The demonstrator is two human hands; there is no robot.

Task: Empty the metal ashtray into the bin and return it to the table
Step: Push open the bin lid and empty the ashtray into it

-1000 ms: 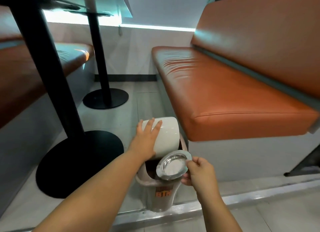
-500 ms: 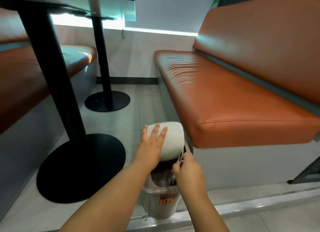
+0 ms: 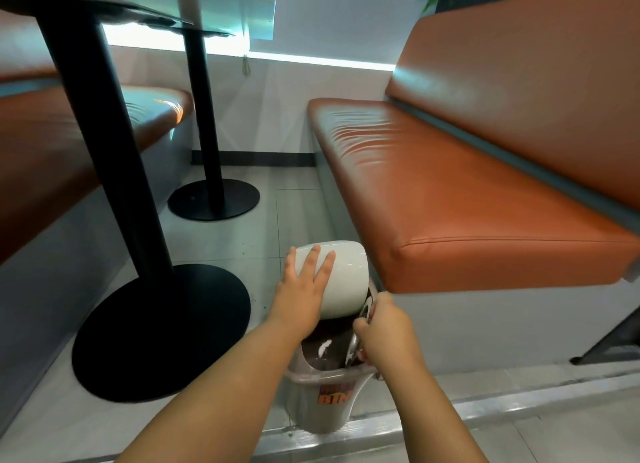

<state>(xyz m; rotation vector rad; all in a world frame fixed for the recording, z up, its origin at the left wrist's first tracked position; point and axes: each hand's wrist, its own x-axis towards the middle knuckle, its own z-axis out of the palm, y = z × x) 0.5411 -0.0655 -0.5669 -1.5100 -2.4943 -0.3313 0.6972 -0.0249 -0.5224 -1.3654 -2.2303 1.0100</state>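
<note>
1. The left hand (image 3: 300,289), fingers spread flat, presses the bin's white lid (image 3: 341,277) tipped open.
2. The right hand (image 3: 386,334) pinches the metal ashtray (image 3: 355,345), turned on edge inside the bin's (image 3: 325,403) mouth.
3. The bin stands on the floor (image 3: 291,217) against the front corner of the orange bench (image 3: 467,203).

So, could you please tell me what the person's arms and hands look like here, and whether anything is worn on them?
Both forearms are bare from the bottom of the picture up to the wrists: no sleeves in view. The left hand shows no glove, ring, watch or bracelet, and neither does the right hand. No markings are visible on either arm. Fingernails are too blurred to judge.
</note>
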